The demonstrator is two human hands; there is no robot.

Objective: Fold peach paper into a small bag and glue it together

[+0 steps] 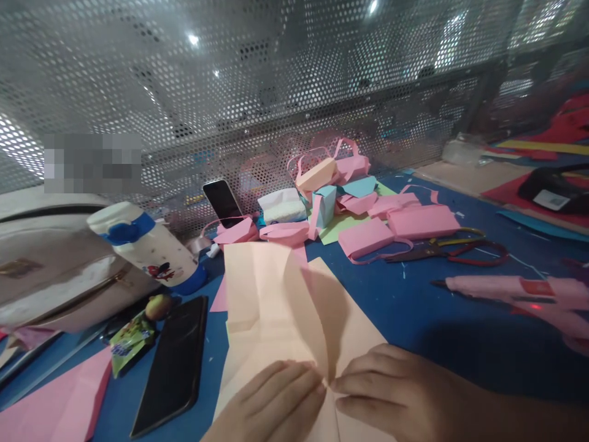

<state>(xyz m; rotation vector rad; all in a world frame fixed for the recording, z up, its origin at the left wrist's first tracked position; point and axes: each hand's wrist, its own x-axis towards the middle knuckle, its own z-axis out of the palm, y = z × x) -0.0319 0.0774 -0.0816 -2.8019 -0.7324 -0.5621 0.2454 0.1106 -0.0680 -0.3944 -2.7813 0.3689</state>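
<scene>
A peach paper sheet (262, 294) with crease lines lies in front of me, its two flaps meeting near the middle and one side standing raised. My left hand (280, 402) rests flat on the left part of the paper, fingers together and stretched out. On the right part lies my right hand (386, 387), its fingers extended flat toward the centre seam. The fingertips of both hands nearly touch where the flaps meet. More peach paper (340, 294) lies under the raised side.
Left are a black phone (175, 362), a snack packet (131, 344), a bottle (151, 245) and a bag (59, 264). Behind the sheet sit pink paper bags (368, 236). Scissors (473, 252) and a pink glue gun (515, 288) lie right, before a perforated metal screen (257, 80).
</scene>
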